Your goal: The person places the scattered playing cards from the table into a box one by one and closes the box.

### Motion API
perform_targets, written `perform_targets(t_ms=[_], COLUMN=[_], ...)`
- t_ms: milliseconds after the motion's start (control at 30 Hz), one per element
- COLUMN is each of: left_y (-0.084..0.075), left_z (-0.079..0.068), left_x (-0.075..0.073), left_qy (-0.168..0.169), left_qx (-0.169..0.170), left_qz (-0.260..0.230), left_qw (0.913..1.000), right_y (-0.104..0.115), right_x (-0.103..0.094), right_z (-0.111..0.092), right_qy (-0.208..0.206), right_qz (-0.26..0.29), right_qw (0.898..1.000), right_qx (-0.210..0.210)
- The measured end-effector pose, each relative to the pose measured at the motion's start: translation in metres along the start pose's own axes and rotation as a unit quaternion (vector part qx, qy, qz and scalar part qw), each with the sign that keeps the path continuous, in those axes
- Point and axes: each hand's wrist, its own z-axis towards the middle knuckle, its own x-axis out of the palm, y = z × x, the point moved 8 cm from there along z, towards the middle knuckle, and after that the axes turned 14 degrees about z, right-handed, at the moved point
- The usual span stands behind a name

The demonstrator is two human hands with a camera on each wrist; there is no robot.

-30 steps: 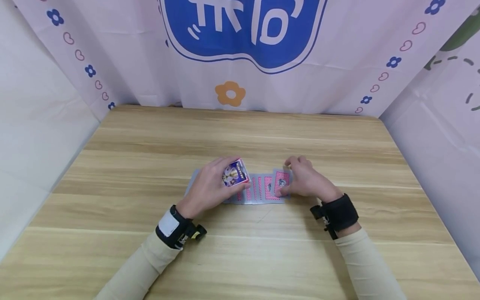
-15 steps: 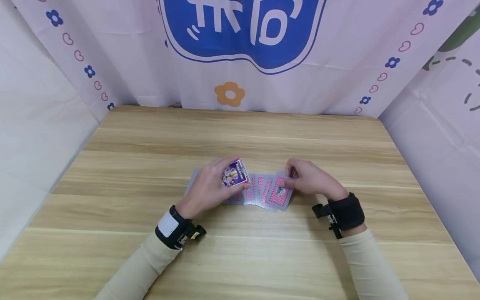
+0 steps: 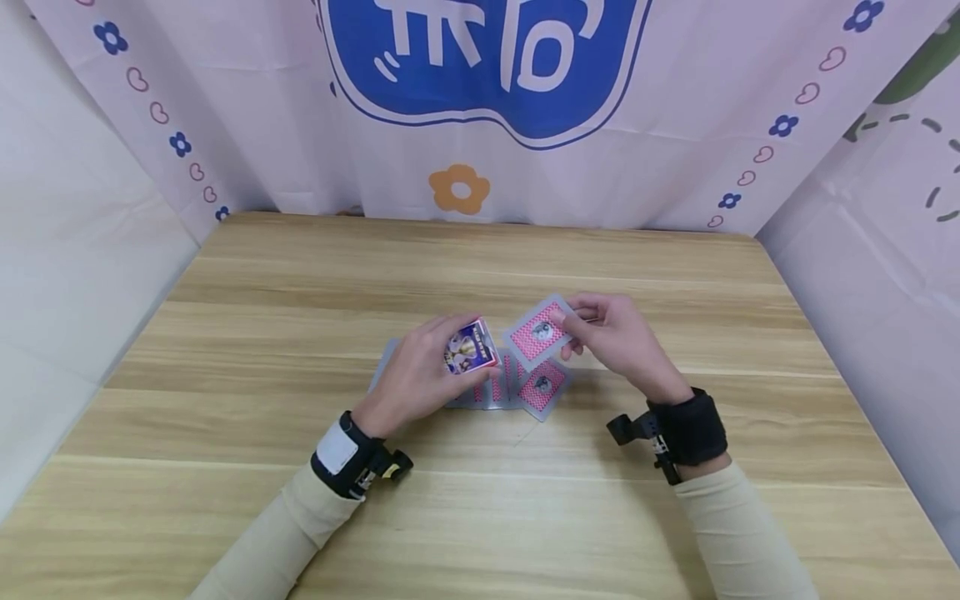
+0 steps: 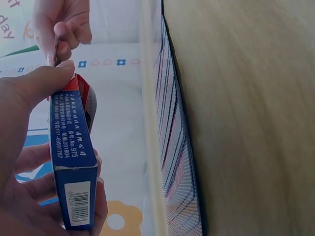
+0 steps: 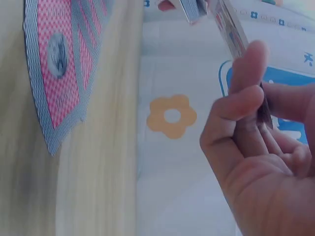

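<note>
The left hand (image 3: 416,367) gripped a blue playing-card box (image 3: 468,348) while the right hand (image 3: 621,340) pinched a red-backed playing card (image 3: 537,335) above overlapping face-down cards (image 3: 542,390) on the wooden tabletop (image 3: 510,508).

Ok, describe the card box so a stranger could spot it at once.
On the wooden table lies an overlapping row of pink-backed cards. Above it, the left hand grips the card box: thick, blue and red, unlike the flat cards.

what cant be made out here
Head: part of the card row, behind the left hand.
Right wrist: face of the card in the right hand, slanted and blurred.
Right wrist: rest of the card box, past top edge.
Head: top of the blue print, past top edge.
</note>
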Motion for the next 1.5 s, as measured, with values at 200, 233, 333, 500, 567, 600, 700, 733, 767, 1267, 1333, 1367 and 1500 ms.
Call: perform_targets(t_ms=[200, 233, 333, 500, 567, 600, 700, 733, 767, 1267, 1333, 1367, 1500], left_y=[-0.001, -0.001, -0.002, -0.004, -0.005, -0.005, -0.006, -0.006, -0.006, -0.004, -0.003, -0.003, 0.0], left_z=[0.0, 0.0, 0.0, 0.0, -0.001, -0.001, -0.001, -0.001, -0.001, 0.001, 0.001, 0.001, 0.001], left_x=[0.0, 0.0, 0.001, 0.002, 0.002, 0.002, 0.002, 0.002, 0.002, 0.002, 0.001, 0.0, 0.0], left_qy=[0.004, 0.005, 0.01, 0.014, 0.015, 0.015, 0.013, 0.012, 0.011, 0.0, -0.006, -0.01, -0.019], left_qx=[0.003, 0.003, 0.004, 0.006, 0.008, 0.01, 0.013, 0.012, 0.011, 0.008, 0.004, 0.001, -0.007], left_qz=[0.002, 0.001, -0.003, -0.002, 0.0, 0.001, 0.001, 0.001, 0.001, 0.007, 0.009, 0.011, 0.018], left_qw=[1.0, 1.0, 0.9999, 0.9999, 0.9999, 0.9998, 0.9998, 0.9999, 0.9999, 0.9999, 0.9999, 0.9999, 0.9996], right_y=[-0.002, -0.002, -0.003, -0.003, -0.003, -0.002, 0.0, 0.001, 0.003, 0.012, 0.012, 0.012, 0.014], right_x=[0.004, 0.005, 0.007, 0.01, 0.012, 0.012, 0.016, 0.018, 0.019, 0.06, 0.059, 0.058, 0.056], right_z=[0.002, 0.002, 0.002, 0.002, 0.002, 0.002, 0.002, 0.002, 0.001, -0.004, -0.004, -0.004, -0.006], right_qy=[-0.021, -0.023, -0.026, -0.024, -0.025, -0.026, -0.03, -0.031, -0.033, -0.033, -0.035, -0.035, -0.041], right_qz=[0.015, 0.016, 0.012, 0.01, 0.015, 0.016, 0.01, 0.004, -0.003, -0.158, -0.148, -0.139, -0.126], right_qw=[1.0, 1.0, 1.0, 0.999, 0.999, 0.999, 0.998, 0.998, 0.997, 0.973, 0.976, 0.977, 0.975], right_qx=[-0.009, -0.01, -0.014, -0.022, -0.026, -0.029, -0.045, -0.054, -0.065, -0.163, -0.157, -0.156, -0.178])
